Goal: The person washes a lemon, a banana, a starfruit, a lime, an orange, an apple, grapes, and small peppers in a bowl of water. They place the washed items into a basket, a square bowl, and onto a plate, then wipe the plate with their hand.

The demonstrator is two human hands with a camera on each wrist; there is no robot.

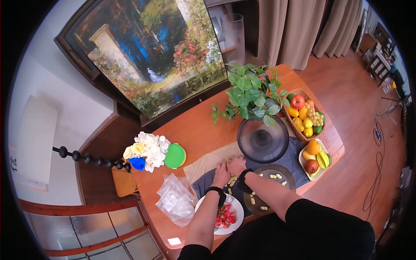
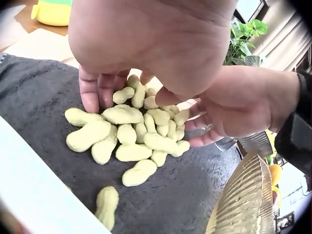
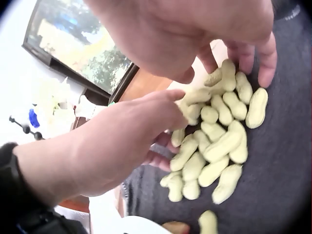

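A loose heap of peanuts in the shell (image 2: 141, 131) lies on a dark grey cloth (image 3: 287, 161). My left hand (image 1: 222, 175) and my right hand (image 1: 236, 165) reach over its far end, side by side. In the left wrist view, my left hand's fingers (image 2: 89, 92) point down beside the peanuts, and the right hand comes in from the other side. My right hand's fingers (image 3: 267, 61) touch down at the heap's outer edge in the right wrist view. The fingers are loosely bent around the peanuts, gripping none. One stray peanut (image 2: 107, 207) lies nearer the white plate.
A white plate of strawberries (image 1: 237, 203) is by my left forearm. Under my right forearm, a dark glass plate (image 1: 289, 177) bears several peanuts. A dark glass lid (image 1: 247, 145), plant (image 1: 251, 93), fruit basket (image 1: 294, 125), fruit tray (image 1: 302, 164) and plastic bags (image 1: 175, 197) stand around.
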